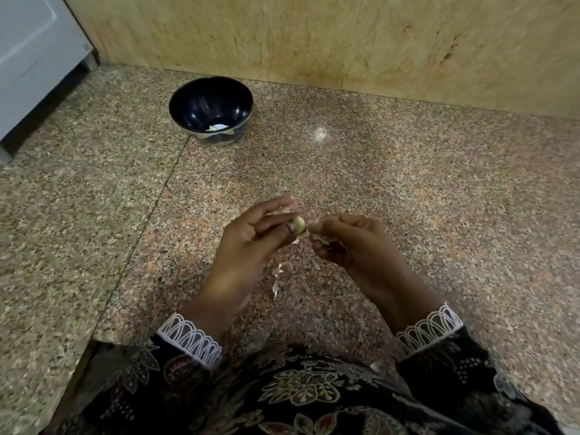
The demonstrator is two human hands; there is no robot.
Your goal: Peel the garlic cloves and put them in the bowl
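My left hand pinches a pale garlic clove between thumb and fingers, above the granite counter. My right hand is just to the right of it, its fingers curled round a strip of papery pink-white skin beside the clove. A dark bowl stands at the back left of the counter, with a peeled clove lying in its bottom.
Loose bits of garlic skin lie on the speckled granite counter under my hands. A tan stone wall closes the back. A white appliance stands at the far left. The counter edge drops off at the lower left.
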